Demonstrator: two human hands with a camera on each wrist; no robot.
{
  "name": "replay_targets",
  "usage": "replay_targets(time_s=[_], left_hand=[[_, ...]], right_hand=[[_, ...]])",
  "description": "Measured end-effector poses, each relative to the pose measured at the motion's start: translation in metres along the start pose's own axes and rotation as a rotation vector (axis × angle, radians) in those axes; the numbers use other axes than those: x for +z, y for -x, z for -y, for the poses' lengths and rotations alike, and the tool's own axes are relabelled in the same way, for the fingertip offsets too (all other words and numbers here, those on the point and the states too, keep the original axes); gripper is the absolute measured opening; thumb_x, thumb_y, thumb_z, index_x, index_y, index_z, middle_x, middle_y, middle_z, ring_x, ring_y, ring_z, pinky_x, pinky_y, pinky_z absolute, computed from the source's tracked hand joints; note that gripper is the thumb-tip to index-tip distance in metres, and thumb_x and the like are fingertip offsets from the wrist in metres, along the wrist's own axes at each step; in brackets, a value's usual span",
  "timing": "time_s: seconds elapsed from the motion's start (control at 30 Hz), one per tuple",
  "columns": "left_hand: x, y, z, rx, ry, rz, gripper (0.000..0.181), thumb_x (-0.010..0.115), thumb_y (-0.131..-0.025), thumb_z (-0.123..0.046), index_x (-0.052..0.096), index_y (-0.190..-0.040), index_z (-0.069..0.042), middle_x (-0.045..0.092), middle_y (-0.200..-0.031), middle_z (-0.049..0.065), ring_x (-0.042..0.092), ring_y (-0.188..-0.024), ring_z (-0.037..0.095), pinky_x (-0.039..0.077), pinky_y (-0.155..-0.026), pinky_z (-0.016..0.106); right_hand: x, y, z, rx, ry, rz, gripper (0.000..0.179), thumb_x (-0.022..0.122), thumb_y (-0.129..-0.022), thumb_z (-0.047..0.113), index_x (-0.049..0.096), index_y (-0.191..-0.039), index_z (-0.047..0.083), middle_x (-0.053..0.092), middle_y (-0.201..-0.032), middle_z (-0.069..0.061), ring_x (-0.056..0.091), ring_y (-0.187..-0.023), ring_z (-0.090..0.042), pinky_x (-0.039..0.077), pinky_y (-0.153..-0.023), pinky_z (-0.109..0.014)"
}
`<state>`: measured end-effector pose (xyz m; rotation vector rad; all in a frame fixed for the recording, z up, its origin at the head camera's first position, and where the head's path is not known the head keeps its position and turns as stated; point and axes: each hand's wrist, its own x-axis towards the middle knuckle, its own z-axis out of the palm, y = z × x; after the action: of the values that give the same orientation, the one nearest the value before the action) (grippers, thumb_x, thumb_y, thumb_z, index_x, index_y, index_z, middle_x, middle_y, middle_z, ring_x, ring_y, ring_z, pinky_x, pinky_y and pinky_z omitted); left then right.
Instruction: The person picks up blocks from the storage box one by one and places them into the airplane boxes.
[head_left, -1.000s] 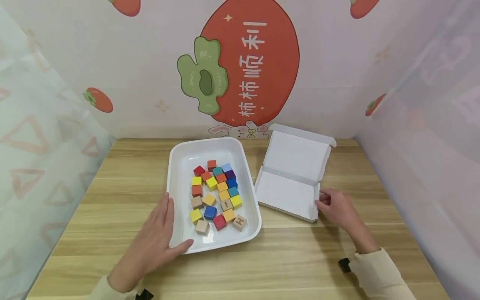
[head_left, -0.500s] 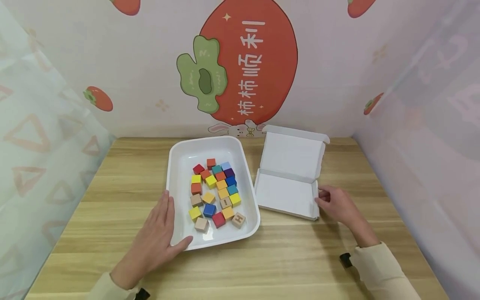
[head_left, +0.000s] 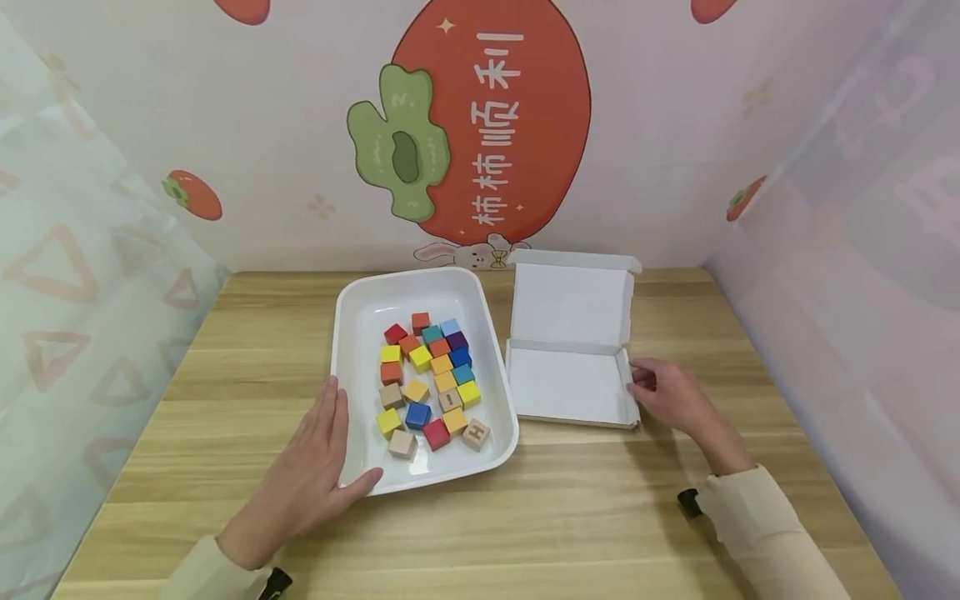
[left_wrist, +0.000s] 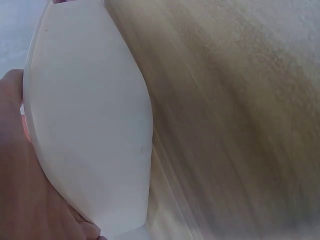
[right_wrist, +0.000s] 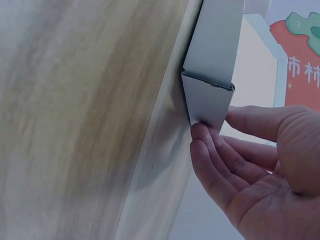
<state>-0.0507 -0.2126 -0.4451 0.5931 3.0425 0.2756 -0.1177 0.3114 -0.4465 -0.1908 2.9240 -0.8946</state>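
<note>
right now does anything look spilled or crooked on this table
Nothing looks spilled: the visible cubes lie inside the white tray. The tray itself looks slightly askew, its far rim slanting against the back edge of the table.

Wood-grain table (head_left: 540,525) sat up against a pale backdrop (head_left: 285,92) with a ridiculously big red cartoon fruit (head_left: 547,133) on it, white sideways characters (head_left: 495,125) included. Tiny bunny (head_left: 471,256) just below, triangle-print sheet (head_left: 112,275) off left.
</note>
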Motion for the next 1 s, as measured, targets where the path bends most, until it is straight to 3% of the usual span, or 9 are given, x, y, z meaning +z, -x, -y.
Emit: replay_targets(time_s=[0.27,0.6,0.77,1.0], left_hand=[[-0.003,0.001,0.012,0.040,0.011,0.010,0.115,0.064,-0.093,-0.066,0.014,-0.165,0.009,0.001,-0.177,0.025,0.014,-0.163,0.044,0.034,-0.124,0.063],[-0.004,0.000,0.024,0.074,-0.009,0.011,0.114,0.065,-0.091,-0.065,0.019,-0.164,0.009,0.005,-0.177,0.024,0.019,-0.162,0.044,0.037,-0.122,0.063],[-0.005,-0.002,0.025,0.069,-0.005,0.023,0.116,0.065,-0.091,-0.067,0.017,-0.165,0.008,0.004,-0.178,0.024,0.016,-0.163,0.043,0.036,-0.123,0.063],[-0.007,-0.005,0.021,0.026,0.020,0.049,0.127,0.063,-0.086,-0.079,0.014,-0.166,0.007,0.003,-0.177,0.024,0.014,-0.164,0.044,0.032,-0.125,0.064]], right_hand=[[-0.003,-0.007,0.004,-0.020,0.007,0.015,0.041,0.066,-0.100,0.004,0.059,-0.135,-0.016,0.074,-0.113,-0.030,0.073,-0.102,-0.040,0.062,-0.089,-0.054],[-0.003,-0.011,0.007,-0.020,0.040,0.009,0.039,0.069,-0.098,0.003,0.062,-0.132,-0.016,0.076,-0.106,-0.026,0.073,-0.096,-0.035,0.063,-0.085,-0.050],[-0.006,-0.009,0.012,-0.032,0.043,-0.016,0.041,0.067,-0.099,0.004,0.060,-0.133,-0.018,0.074,-0.110,-0.031,0.074,-0.099,-0.041,0.063,-0.088,-0.054],[-0.016,-0.003,0.054,-0.149,0.117,-0.029,0.039,0.074,-0.098,0.012,0.067,-0.130,-0.009,0.074,-0.121,-0.027,0.074,-0.108,-0.042,0.060,-0.095,-0.057]])
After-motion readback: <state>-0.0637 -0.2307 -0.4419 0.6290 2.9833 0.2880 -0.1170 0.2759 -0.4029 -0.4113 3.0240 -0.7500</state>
